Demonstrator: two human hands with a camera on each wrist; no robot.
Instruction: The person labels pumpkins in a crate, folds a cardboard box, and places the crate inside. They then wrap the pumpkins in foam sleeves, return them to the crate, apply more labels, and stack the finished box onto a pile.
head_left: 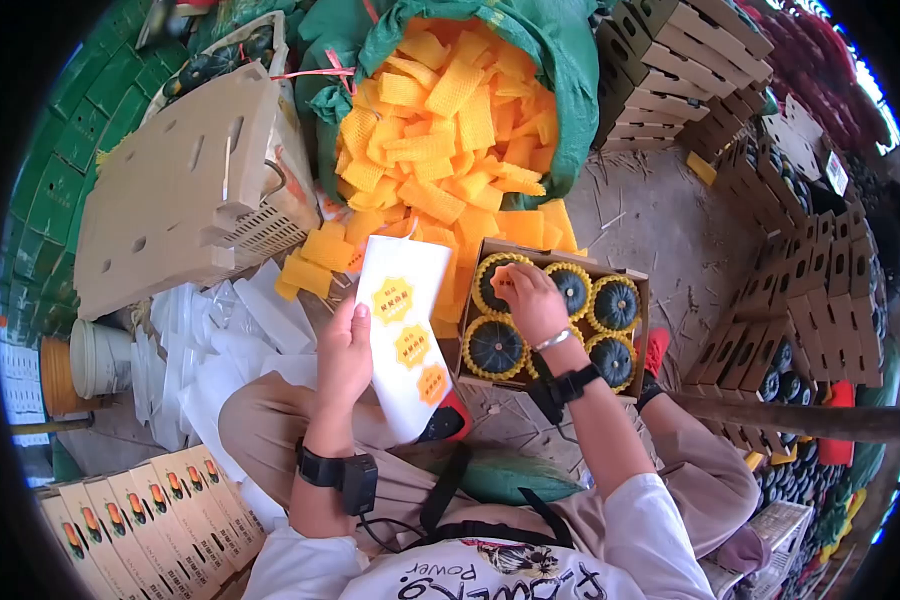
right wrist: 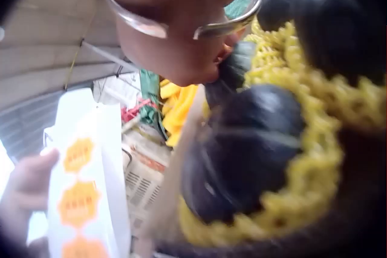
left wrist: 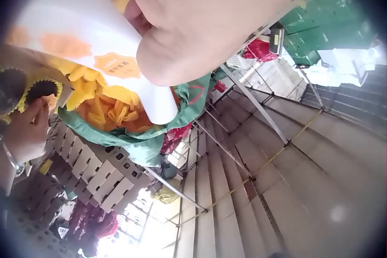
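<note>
My left hand [head_left: 345, 350] grips the edge of a white sheet of stickers [head_left: 385, 375], with orange-yellow scalloped labels in a row down its face. My right hand [head_left: 538, 308] pinches a loose orange sticker [head_left: 501, 279] over the far-left pumpkin [head_left: 488, 290]. Several dark green pumpkins [head_left: 496, 345] sit in yellow foam nets inside an open cardboard box [head_left: 560, 258]. From the right wrist view, one netted pumpkin [right wrist: 245, 152] fills the foreground, and the sticker sheet [right wrist: 109, 173] stands to the left. The right fingertips are mostly hidden there behind the hand.
Beyond the box, a green sack [head_left: 570, 100] spills yellow foam nets [head_left: 440, 130]. Flattened cardboard [head_left: 170, 170] lies over a crate on the left. Stacked cartons [head_left: 650, 80] stand far right, printed boxes [head_left: 150, 520] near left. White plastic sheets [head_left: 210, 360] lie beside my leg.
</note>
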